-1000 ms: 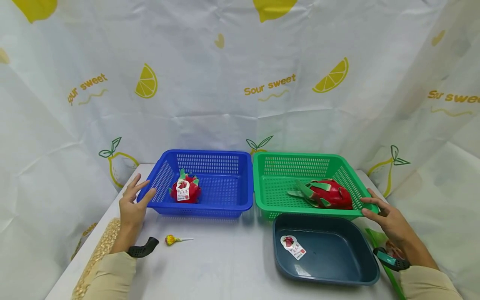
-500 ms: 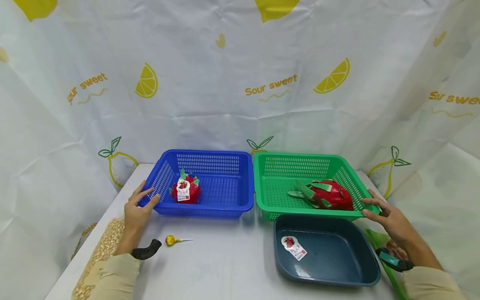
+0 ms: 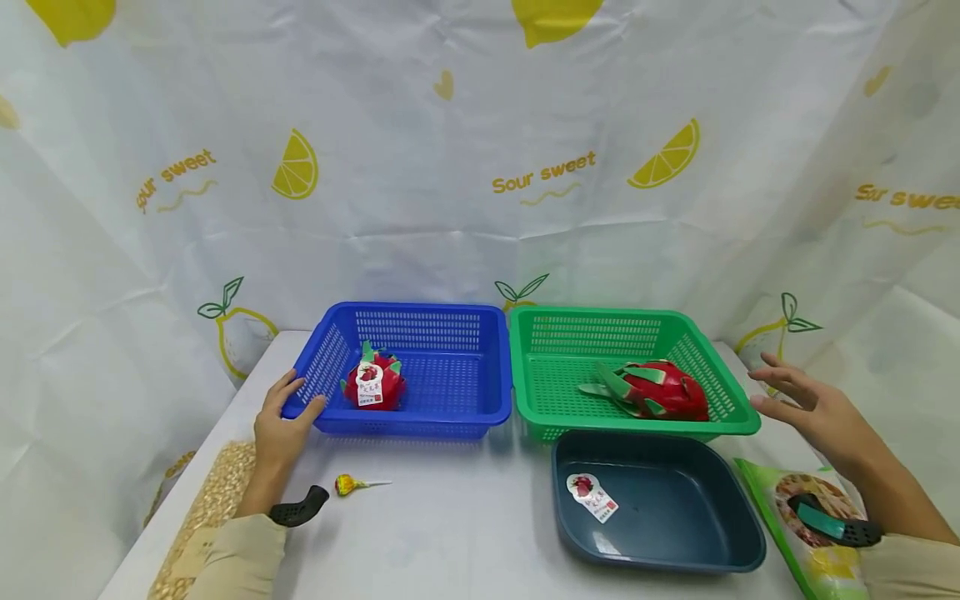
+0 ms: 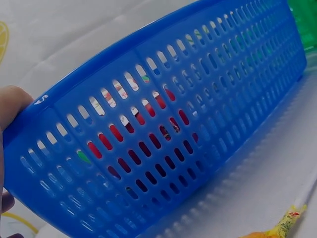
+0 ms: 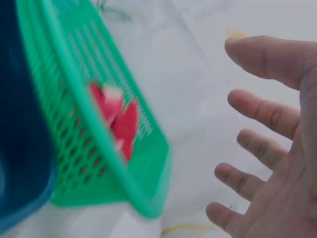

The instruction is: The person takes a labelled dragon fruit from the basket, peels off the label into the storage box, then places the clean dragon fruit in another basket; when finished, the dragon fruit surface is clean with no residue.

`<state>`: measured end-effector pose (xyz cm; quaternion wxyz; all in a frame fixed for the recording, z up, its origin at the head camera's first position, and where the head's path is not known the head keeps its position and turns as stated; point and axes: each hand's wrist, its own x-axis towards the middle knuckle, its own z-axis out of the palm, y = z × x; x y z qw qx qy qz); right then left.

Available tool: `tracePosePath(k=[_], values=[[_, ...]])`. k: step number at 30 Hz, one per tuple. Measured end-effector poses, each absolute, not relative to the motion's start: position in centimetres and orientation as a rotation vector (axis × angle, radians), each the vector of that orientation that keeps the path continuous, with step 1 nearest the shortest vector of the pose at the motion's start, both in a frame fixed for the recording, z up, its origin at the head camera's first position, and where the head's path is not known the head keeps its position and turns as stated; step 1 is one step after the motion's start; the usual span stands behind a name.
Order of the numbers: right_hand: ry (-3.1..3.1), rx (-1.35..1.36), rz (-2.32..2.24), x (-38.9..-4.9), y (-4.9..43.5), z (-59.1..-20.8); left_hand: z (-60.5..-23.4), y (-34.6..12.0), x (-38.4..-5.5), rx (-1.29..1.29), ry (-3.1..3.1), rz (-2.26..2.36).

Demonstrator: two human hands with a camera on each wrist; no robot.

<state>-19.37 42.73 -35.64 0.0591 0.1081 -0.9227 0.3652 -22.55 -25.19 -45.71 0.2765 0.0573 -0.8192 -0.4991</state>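
My left hand (image 3: 279, 433) touches the near left corner of a blue plastic basket (image 3: 442, 375), thumb by the front rim, fingers along the left side. In the left wrist view a fingertip (image 4: 17, 103) meets the basket's rim. A red dragon fruit (image 3: 384, 392) with a white tag sits inside. To the right, my right hand (image 3: 832, 425) hovers beside a green basket (image 3: 562, 379), apart from its corner. Its spread fingers hold nothing in the right wrist view. That basket carries another, longer dragon fruit (image 3: 671, 393) lying on its side.
A dark blue tub (image 3: 667, 512) stands before the green basket, a white sticker (image 3: 591, 497) in it. A lollipop (image 3: 345, 485) lies in front of the blue basket. A green packet (image 3: 817, 504) is under my right forearm, and a strip of beige grains (image 3: 225, 483) runs along the left edge.
My right hand has let go of the green basket's corner and drawn away to the right, uncovering more of the packet. My left hand has moved right onto the blue basket's corner.
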Motion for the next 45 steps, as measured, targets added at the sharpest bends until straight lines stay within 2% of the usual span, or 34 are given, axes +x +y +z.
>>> tracePosePath(k=[6, 13, 23, 30, 45], values=[[-2.744, 0.386, 1.087, -18.9, 39.5, -32.1, -45.7, -25.3, -22.8, 0.131, -2.21, -1.339], [-2.631, 0.598, 1.123, -18.4, 35.5, -29.6, -45.9, -25.3, -23.2, 0.121, -2.206, -1.341], [-2.591, 0.698, 1.189, -18.6, 29.0, -26.1, -46.5, -24.9, -23.4, 0.163, -2.12, -1.396], [-2.545, 0.839, 1.367, -19.7, 25.3, -25.5, -46.8, -24.8, -23.0, 0.169, -2.074, -1.405], [-2.534, 0.91, 1.564, -24.1, 17.5, -26.9, -47.0, -24.5, -22.6, 0.135, -2.006, -1.379]])
